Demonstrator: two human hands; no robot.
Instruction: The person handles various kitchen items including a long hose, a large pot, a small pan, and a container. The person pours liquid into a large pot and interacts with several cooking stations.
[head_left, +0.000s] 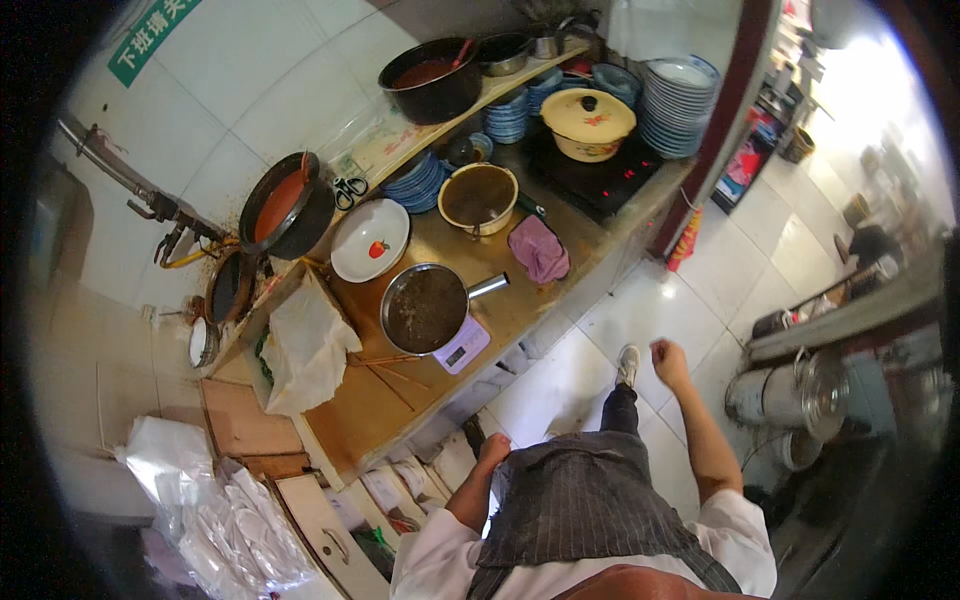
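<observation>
My left hand [492,452] hangs beside the dark striped apron, close to the counter's front edge, its fingers curled in. Away from the counter, over the tiled floor, my right hand [668,362] is loosely fisted, and nothing shows in it. Neither hand touches the counter. Nearest on the counter is a steel saucepan [424,309] of dark brown contents, set on a purple kitchen scale [462,345]. Thin sticks [395,375] lie beside it. A crumpled purple cloth [539,249] rests near a cream basin [478,199] of brown liquid.
A white dish [370,241] and a pot of red sauce [288,207] stand farther left. Along the back are a lidded cream pot [588,124] and stacked plates [682,105]. Plastic bags [215,510] fill the lower left. Metal canisters [790,394] stand at right.
</observation>
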